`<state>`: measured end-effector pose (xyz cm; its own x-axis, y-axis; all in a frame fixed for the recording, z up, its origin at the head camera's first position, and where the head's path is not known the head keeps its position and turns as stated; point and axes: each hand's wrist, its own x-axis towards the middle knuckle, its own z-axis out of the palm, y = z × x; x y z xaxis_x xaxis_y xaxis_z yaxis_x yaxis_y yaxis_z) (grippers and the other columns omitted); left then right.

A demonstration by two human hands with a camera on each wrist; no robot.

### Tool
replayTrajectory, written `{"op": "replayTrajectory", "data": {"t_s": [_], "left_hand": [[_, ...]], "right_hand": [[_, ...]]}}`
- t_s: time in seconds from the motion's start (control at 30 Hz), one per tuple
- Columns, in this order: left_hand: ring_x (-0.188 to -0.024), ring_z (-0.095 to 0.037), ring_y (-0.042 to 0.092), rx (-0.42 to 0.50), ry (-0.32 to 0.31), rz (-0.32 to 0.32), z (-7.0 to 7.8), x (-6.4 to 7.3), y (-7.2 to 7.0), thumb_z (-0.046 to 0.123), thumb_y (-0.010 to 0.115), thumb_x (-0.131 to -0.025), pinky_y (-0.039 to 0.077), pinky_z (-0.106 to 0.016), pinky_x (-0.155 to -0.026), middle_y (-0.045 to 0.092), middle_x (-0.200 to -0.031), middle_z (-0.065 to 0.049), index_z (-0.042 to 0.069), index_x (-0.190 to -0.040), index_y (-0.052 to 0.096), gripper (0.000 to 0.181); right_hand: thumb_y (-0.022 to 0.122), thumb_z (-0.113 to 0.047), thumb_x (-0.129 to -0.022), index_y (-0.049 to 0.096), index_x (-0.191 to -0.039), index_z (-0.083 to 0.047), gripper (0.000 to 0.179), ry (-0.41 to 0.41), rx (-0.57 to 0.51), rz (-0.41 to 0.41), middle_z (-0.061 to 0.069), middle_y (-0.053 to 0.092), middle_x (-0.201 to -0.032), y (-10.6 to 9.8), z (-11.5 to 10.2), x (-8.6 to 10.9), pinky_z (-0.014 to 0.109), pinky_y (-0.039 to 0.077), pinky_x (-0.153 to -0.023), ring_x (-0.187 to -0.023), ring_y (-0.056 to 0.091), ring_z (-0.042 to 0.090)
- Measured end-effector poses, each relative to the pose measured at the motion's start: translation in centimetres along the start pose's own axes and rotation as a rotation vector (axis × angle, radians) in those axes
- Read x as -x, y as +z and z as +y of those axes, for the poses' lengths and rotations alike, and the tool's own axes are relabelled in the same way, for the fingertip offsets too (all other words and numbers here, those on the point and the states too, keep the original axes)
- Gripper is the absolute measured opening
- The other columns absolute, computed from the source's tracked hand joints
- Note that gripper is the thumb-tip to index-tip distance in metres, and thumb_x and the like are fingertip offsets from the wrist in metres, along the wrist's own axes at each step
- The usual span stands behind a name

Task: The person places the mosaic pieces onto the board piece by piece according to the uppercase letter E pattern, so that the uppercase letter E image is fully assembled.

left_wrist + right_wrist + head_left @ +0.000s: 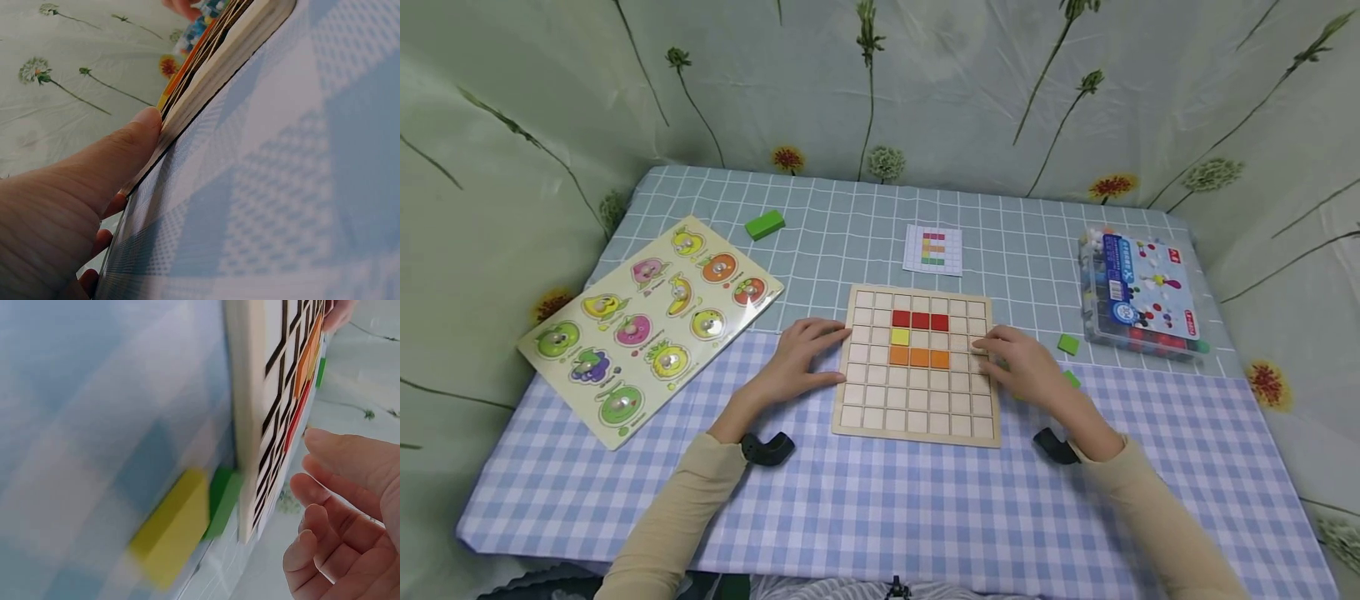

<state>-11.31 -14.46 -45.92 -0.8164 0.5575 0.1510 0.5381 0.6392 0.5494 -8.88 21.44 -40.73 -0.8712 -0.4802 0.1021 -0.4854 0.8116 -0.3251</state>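
A square wooden grid board lies in the middle of the table. It bears a row of red tiles, one yellow tile and a row of orange tiles. My left hand rests at the board's left edge, thumb and fingers spread along it. In the left wrist view the thumb presses against that edge. My right hand hovers at the right edge, its fingers loosely bent and holding nothing. Below it, a loose yellow tile and a green tile lie beside the board.
Behind the board is a pattern card. A fruit puzzle board lies at the left, with a green block near it. A clear box of colourful parts stands at the right. Another green tile lies nearby.
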Motion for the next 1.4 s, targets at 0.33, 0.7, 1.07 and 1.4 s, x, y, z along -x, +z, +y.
{"op": "replayTrajectory", "data": {"t_s": [0.33, 0.7, 1.07, 1.4], "left_hand": [[-0.128, -0.031, 0.037, 0.008, 0.0, 0.006, 0.1, 0.1, 0.0, 0.033, 0.076, -0.076, 0.024, -0.054, -0.105, 0.049, -0.138, -0.011, 0.011, -0.136, 0.05, 0.069], [-0.129, -0.031, 0.036, 0.013, 0.0, 0.006, -0.1, 0.1, 0.0, 0.033, 0.076, -0.077, 0.023, -0.055, -0.106, 0.049, -0.139, -0.011, 0.011, -0.136, 0.05, 0.069], [-0.128, -0.031, 0.036, 0.017, 0.004, 0.009, -0.2, 0.0, 0.1, 0.033, 0.076, -0.077, 0.023, -0.055, -0.106, 0.049, -0.139, -0.01, 0.011, -0.136, 0.05, 0.068], [-0.128, -0.031, 0.036, 0.021, 0.007, 0.008, -0.2, -0.1, 0.1, 0.033, 0.076, -0.077, 0.023, -0.055, -0.106, 0.049, -0.138, -0.01, 0.011, -0.136, 0.05, 0.068]], "right_hand": [[0.071, -0.008, -0.08, 0.07, -0.107, -0.001, 0.028, 0.052, 0.016, 0.036, 0.012, 0.065, -0.097, -0.9, 1.5, 3.0, 0.038, 0.052, -0.071, -0.085, 0.062, 0.024], [0.071, -0.007, -0.08, 0.069, -0.107, 0.001, 0.028, 0.082, 0.012, 0.039, 0.012, 0.065, -0.096, -1.3, 2.1, 4.5, 0.037, 0.049, -0.067, -0.082, 0.061, 0.023], [0.072, -0.01, -0.08, 0.07, -0.105, 0.001, 0.027, 0.119, 0.018, 0.026, 0.012, 0.066, -0.093, -0.9, 2.2, 5.3, 0.04, 0.051, -0.069, -0.082, 0.063, 0.025], [0.074, -0.014, -0.078, 0.071, -0.101, 0.0, 0.027, 0.165, 0.011, -0.029, 0.012, 0.067, -0.093, -0.7, 2.2, 5.7, 0.041, 0.051, -0.071, -0.083, 0.063, 0.025]]}}
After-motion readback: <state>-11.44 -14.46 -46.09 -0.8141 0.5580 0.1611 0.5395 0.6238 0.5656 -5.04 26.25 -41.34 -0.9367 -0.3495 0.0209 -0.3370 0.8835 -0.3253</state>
